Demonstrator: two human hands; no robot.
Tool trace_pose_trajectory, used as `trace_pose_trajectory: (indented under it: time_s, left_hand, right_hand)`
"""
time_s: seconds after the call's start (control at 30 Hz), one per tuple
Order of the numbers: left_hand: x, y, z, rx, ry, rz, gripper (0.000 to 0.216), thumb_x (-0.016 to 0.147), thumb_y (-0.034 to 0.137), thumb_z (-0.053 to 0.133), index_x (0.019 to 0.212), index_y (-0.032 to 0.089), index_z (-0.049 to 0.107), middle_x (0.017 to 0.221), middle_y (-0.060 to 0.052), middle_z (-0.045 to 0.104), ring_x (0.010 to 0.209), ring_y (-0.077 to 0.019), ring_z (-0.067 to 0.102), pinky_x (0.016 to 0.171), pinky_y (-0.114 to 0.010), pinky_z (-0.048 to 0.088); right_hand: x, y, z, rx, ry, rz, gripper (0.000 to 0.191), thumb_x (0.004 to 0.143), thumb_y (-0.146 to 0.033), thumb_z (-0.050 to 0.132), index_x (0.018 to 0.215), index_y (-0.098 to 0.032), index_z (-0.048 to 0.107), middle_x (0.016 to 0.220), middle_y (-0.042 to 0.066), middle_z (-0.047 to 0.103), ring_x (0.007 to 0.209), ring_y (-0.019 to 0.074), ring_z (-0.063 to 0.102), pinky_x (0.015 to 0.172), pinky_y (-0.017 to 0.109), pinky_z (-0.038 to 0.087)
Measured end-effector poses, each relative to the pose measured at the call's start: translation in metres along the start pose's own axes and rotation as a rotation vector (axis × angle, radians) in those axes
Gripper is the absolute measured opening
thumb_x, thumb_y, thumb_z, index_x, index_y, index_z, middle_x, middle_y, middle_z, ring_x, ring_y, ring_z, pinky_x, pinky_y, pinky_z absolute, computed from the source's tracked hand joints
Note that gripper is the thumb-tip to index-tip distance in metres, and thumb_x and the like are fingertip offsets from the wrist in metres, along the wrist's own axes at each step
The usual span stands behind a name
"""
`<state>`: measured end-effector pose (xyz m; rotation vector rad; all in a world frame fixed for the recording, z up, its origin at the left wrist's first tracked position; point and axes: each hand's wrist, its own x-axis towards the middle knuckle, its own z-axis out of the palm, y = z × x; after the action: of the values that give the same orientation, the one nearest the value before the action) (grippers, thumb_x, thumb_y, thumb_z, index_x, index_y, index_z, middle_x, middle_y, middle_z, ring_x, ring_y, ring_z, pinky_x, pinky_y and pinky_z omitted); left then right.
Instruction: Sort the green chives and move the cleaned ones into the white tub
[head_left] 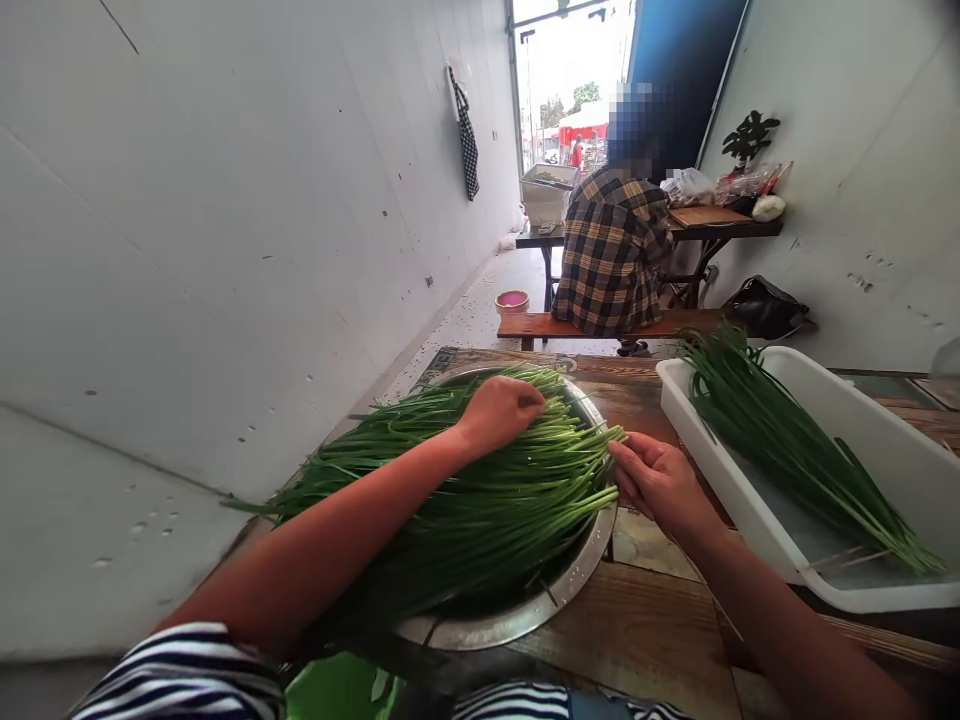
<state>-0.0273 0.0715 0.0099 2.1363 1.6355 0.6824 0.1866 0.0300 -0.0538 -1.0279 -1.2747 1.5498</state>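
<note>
A big pile of long green chive stalks (480, 500) lies across a round metal basin (540, 605) on the wooden table (637, 630). My left hand (501, 408) rests on top of the pile, fingers curled down into the stalks. My right hand (654, 478) sits at the cut ends of the stalks at the basin's right rim, fingers pinched together on a stalk tip. A white plastic tray (757, 505) to the right holds a smaller bundle of chives (787, 445).
A white wall runs close along the left. Beyond the table a person in a plaid shirt (613, 255) sits on a wooden bench (540, 325) at another table. A pink bowl (512, 300) stands on the floor. A dark bag (765, 305) lies by the right wall.
</note>
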Motion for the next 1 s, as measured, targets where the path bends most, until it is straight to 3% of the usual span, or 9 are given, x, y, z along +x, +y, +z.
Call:
trace_pose_trajectory:
  time_s: [0.13, 0.33, 0.53, 0.7, 0.87, 0.93, 1.0]
  left_hand:
    - [0.009, -0.001, 0.004, -0.085, 0.02, -0.057, 0.023, 0.074, 0.03, 0.058, 0.084, 0.017, 0.073, 0.078, 0.0, 0.072, 0.072, -0.013, 0.063, 0.07, -0.021, 0.048]
    - [0.009, 0.013, -0.005, 0.128, -0.064, -0.01, 0.029, 0.076, 0.026, 0.054, 0.098, 0.017, 0.071, 0.082, -0.003, 0.071, 0.074, -0.0146, 0.062, 0.075, -0.024, 0.048]
    - [0.007, 0.001, -0.009, 0.079, -0.051, 0.017, 0.04, 0.072, 0.019, 0.056, 0.111, 0.02, 0.064, 0.084, 0.001, 0.071, 0.076, -0.0128, 0.063, 0.078, -0.023, 0.048]
    - [0.007, 0.006, 0.006, 0.028, 0.003, -0.02, 0.025, 0.074, 0.025, 0.055, 0.093, 0.019, 0.071, 0.084, 0.0, 0.071, 0.078, -0.014, 0.063, 0.077, -0.023, 0.049]
    - [-0.002, 0.02, 0.003, 0.21, 0.107, 0.025, 0.03, 0.077, 0.02, 0.056, 0.105, 0.021, 0.067, 0.104, -0.003, 0.067, 0.096, -0.0178, 0.058, 0.089, -0.029, 0.045]
    - [-0.005, 0.019, -0.003, 0.279, 0.072, 0.129, 0.024, 0.077, 0.022, 0.057, 0.097, 0.021, 0.07, 0.105, -0.004, 0.065, 0.099, -0.0188, 0.056, 0.091, -0.03, 0.042]
    - [-0.007, 0.014, -0.006, 0.324, -0.021, 0.217, 0.016, 0.077, 0.027, 0.058, 0.083, 0.021, 0.072, 0.094, -0.004, 0.066, 0.094, -0.019, 0.057, 0.088, -0.031, 0.042]
  right_hand:
    - [0.0, -0.005, 0.0, 0.037, -0.052, 0.031, 0.033, 0.076, -0.047, 0.061, 0.066, -0.017, 0.05, 0.038, -0.01, 0.037, 0.025, 0.0013, 0.021, 0.026, 0.017, 0.013]
    - [0.001, 0.001, -0.005, 0.007, -0.054, 0.035, 0.034, 0.076, -0.048, 0.061, 0.066, -0.018, 0.05, 0.039, -0.01, 0.039, 0.024, 0.0017, 0.024, 0.025, 0.016, 0.013]
    - [0.0, -0.001, -0.006, 0.022, -0.086, 0.022, 0.034, 0.075, -0.049, 0.061, 0.066, -0.017, 0.05, 0.037, -0.01, 0.038, 0.024, 0.0015, 0.022, 0.025, 0.016, 0.013]
    - [-0.004, -0.006, -0.001, 0.022, -0.071, 0.008, 0.035, 0.074, -0.05, 0.062, 0.067, -0.017, 0.052, 0.036, -0.011, 0.037, 0.024, 0.0016, 0.022, 0.025, 0.016, 0.011]
    - [-0.002, 0.005, -0.005, 0.016, -0.058, -0.017, 0.032, 0.077, -0.048, 0.059, 0.071, -0.017, 0.053, 0.037, -0.011, 0.037, 0.024, 0.0016, 0.02, 0.025, 0.017, 0.011]
    - [-0.002, 0.007, -0.006, 0.012, -0.068, -0.012, 0.031, 0.078, -0.047, 0.059, 0.072, -0.017, 0.054, 0.037, -0.011, 0.037, 0.024, 0.0016, 0.021, 0.026, 0.017, 0.011]
    - [-0.002, 0.005, -0.007, 0.017, -0.076, 0.002, 0.032, 0.077, -0.047, 0.059, 0.07, -0.017, 0.053, 0.037, -0.011, 0.037, 0.025, 0.0016, 0.021, 0.026, 0.017, 0.011]
